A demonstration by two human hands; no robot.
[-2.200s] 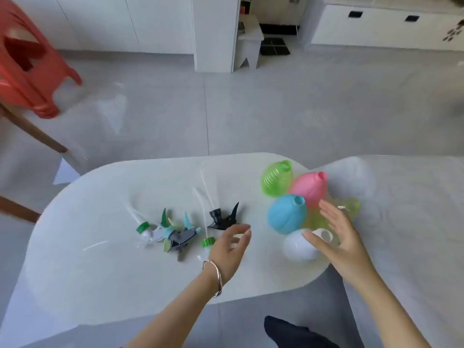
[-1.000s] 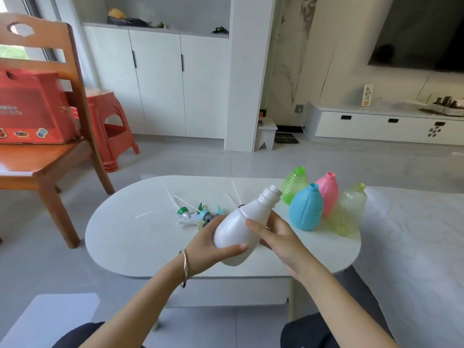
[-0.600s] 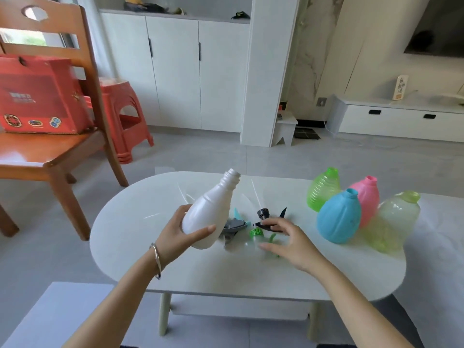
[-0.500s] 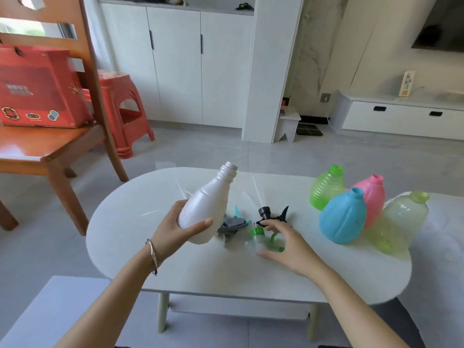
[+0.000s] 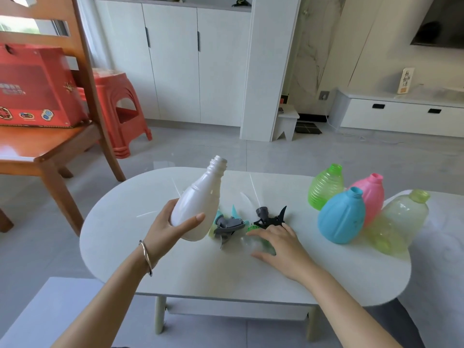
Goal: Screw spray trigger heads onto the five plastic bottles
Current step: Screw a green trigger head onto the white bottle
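Fingers of left hand wrap white bottle, tilted above table middle; right hand spread over green-collared trigger head, grip unclear. Risk: nearby grey trigger head could snag and get dragged.

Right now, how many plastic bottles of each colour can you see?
White plastic bottle: 1
Ribbed green plastic bottle: 1
Pink plastic bottle: 1
Blue plastic bottle: 1
Clear yellowish plastic bottle: 1
Total: 5
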